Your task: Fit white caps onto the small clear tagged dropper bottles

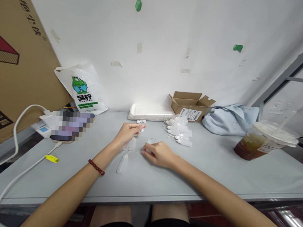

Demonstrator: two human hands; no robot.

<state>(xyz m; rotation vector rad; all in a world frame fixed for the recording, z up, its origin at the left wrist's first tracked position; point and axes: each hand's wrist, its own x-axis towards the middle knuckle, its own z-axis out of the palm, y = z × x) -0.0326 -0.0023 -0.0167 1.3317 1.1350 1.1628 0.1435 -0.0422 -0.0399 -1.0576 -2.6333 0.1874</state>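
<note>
My left hand (126, 134), with a dark red bead bracelet (96, 167) at the wrist, pinches a small white cap (141, 129) between thumb and fingertips. Just under it lie a small translucent bottle (132, 144) and, nearer the front edge, a second bottle (122, 163) with a thin loop. My right hand (161, 154) rests on the table with fingers curled closed; a white tip with a thin loop (151, 140) shows beside its fingertips, and what they hold is hidden. Several loose white caps (141, 121) lie beyond my left hand.
Several small bottles with loops (180, 129) are piled by an open cardboard box (190, 107). Behind stand a white stack (151, 112), a plastic bag (82, 88) and a blue cloth (228, 120). A drink cup (265, 140) is at right, a phone (71, 127) with cable at left.
</note>
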